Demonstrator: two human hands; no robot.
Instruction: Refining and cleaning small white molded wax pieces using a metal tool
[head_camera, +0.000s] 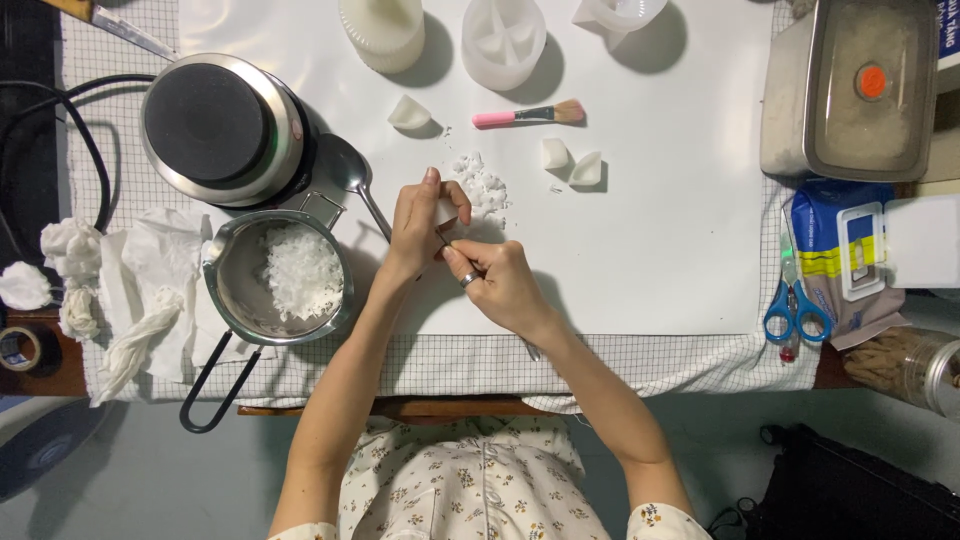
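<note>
White wax chunk (445, 212) pinched in left hand (420, 225); right hand (500, 280) grips a thin tool (452, 243) against it.

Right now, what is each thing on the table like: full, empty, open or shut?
Small metal pot: holds white flakes.
Round black hotplate: bare, nothing on it.
Blue-handled scissors: shut.
Left hand: holding a small white chunk.
Right hand: gripping a thin tool.
</note>
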